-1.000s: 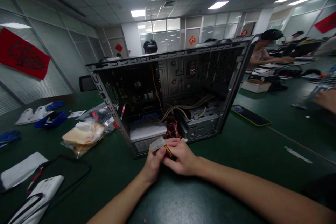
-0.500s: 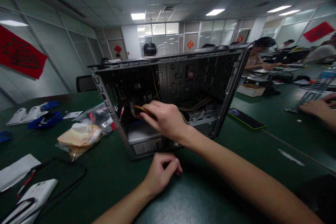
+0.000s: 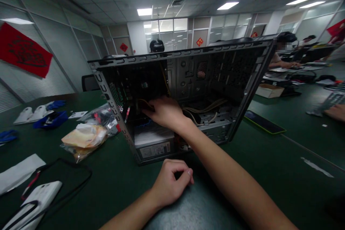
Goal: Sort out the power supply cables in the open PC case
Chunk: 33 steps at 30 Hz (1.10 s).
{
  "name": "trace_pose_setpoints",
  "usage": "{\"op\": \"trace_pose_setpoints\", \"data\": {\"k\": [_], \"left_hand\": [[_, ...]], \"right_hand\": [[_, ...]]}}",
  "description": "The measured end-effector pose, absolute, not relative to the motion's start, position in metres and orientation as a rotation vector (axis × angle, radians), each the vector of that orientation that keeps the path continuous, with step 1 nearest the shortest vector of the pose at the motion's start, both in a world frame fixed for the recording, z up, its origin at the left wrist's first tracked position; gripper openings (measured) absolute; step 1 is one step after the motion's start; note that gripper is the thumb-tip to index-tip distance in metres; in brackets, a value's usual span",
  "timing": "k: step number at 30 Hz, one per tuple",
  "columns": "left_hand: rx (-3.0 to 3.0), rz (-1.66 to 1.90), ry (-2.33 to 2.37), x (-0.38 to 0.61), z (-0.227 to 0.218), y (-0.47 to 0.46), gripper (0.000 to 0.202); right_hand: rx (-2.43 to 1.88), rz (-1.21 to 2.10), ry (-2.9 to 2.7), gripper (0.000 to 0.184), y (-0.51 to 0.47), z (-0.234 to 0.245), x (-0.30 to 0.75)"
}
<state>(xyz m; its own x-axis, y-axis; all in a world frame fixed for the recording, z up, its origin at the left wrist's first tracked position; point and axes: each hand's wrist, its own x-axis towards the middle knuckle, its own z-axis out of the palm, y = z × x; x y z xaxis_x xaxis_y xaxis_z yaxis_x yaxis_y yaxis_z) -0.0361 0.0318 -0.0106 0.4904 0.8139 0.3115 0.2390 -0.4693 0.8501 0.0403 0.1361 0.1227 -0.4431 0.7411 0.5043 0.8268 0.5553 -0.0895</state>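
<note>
the right hand (image 3: pixel 168 113) is inside the case (image 3: pixel 183 54), its fingers bent on a cable (image 3: pixel 145 101) that shows yellow just left of them; the fingertips sit in shadow, so i cannot tell how firm the grip is. the left hand (image 3: pixel 174 181) is at the near side, over the bench (image 3: pixel 107 194), loosely curled with the thumb against the fingers, nothing seen in it, and apart from the case.

what could go wrong, as i judge it: the dark hides where the cable's end points, so it could catch on an edge or press on a part at a bad angle. a short or snagged cable could tug itself loose from the fingers. neither hand seems to brace the case, so a hard push might shift it.

the cable lies at the right hand's fingertips, in the case's left half, far and left of the left hand. below the right hand is a labelled box (image 3: pixel 155 150); to its right run pale wires (image 3: pixel 206 107). outside, a bag (image 3: pixel 84 136) lies left, a phone (image 3: pixel 265 122) right.
</note>
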Motion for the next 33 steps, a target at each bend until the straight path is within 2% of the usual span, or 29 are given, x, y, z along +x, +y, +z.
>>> {"op": "trace_pose_setpoints", "data": {"k": [18, 33], "left_hand": [[2.023, 0.936, 0.855, -0.036, -0.010, 0.030, 0.037], [2.051, 0.945, 0.828, -0.035, -0.014, 0.029, 0.037]], "right_hand": [[-1.415, -0.339, -2.157, 0.032, 0.132, 0.117, 0.033], [-1.397, -0.327, -2.152, 0.039, 0.130, 0.115, 0.033]]}}
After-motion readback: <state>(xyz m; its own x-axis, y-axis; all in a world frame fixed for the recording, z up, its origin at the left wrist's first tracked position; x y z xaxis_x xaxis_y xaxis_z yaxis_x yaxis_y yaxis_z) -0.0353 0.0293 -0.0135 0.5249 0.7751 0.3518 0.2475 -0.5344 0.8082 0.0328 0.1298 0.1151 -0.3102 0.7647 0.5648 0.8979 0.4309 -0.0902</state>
